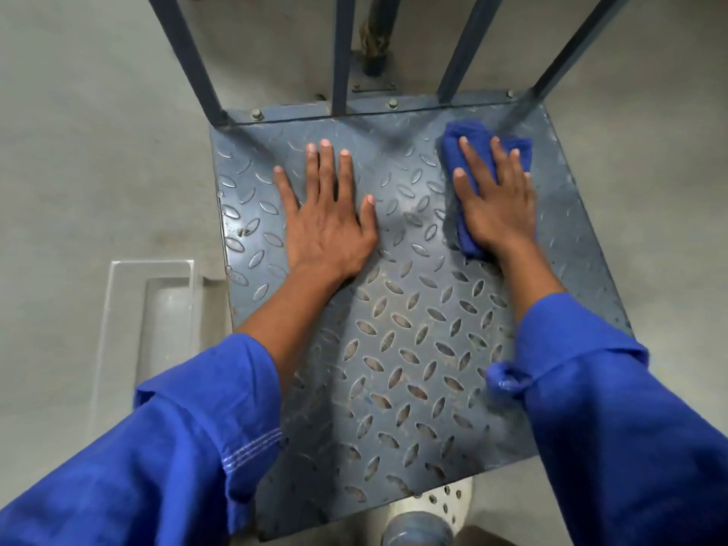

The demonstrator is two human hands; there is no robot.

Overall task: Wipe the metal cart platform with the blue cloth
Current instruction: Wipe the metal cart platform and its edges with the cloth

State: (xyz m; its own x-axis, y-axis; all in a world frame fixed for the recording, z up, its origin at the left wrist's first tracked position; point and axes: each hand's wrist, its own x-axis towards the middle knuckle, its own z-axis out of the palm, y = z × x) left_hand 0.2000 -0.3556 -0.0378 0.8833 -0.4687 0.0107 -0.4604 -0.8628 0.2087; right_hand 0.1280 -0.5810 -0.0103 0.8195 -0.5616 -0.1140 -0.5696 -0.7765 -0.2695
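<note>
The metal cart platform (398, 340) is a blue-grey tread plate with raised oval ridges, filling the middle of the view. A folded blue cloth (459, 145) lies on its far right part. My right hand (494, 199) presses flat on the cloth with straight fingers, covering most of it. My left hand (327, 214) rests flat on the bare plate at the far left-centre, fingers spread, holding nothing. Both forearms wear blue sleeves.
Several dark blue upright bars (189, 53) of the cart frame rise from the platform's far edge. A white plastic tray (153, 309) lies on the grey floor at the platform's left. A grey perforated shoe (429, 514) shows at the near edge.
</note>
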